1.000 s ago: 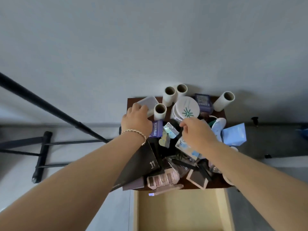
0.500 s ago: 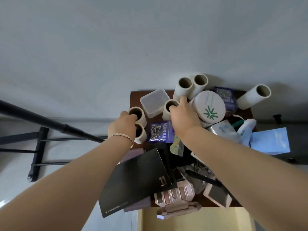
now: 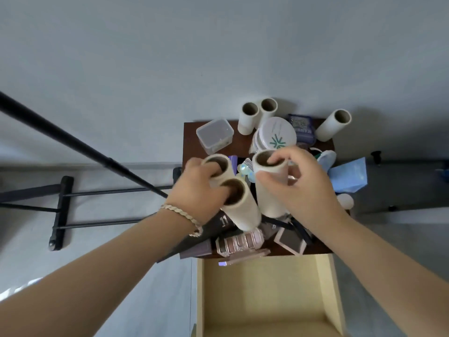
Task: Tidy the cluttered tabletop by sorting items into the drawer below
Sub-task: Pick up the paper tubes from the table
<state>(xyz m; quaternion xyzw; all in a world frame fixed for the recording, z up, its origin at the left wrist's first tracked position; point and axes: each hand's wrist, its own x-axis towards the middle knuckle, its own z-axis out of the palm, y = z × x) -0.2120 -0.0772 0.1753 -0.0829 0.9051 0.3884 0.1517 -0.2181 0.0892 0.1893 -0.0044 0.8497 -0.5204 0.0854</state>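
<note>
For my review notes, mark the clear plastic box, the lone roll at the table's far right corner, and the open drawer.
clear plastic box [image 3: 214,136], head view, centre of its lid.
lone roll [image 3: 329,129], head view, middle of its side wall.
drawer [image 3: 267,295], head view, bare bottom panel.

Things counted
Six cardboard tubes [image 3: 250,119], one clear plastic box [image 3: 215,136], one round tin [image 3: 277,133], one blue box [image 3: 349,176], one open drawer [image 3: 267,300].
</note>
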